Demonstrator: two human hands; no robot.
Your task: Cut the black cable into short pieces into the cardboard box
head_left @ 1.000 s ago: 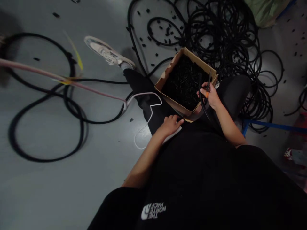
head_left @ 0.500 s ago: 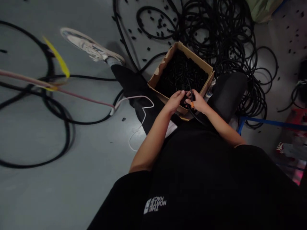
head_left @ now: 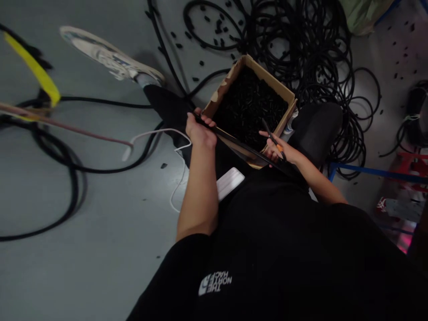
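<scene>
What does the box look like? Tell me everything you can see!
The box is brown, looks like cardboard, and stands open on top, its left edge ragged. It sits turned cornerwise between the person's legs, holding many small black pieces. A straight stretch of black cable crosses in front of its near side; I can't tell whether they touch.

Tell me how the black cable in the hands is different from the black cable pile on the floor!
The held cable runs nearly straight from the left hand to the right hand; the cable pile curls in loops. The held cable shows as one strand; the cable pile is a big tangle. The held cable is off the floor; the cable pile lies on it. Both are black.
</scene>
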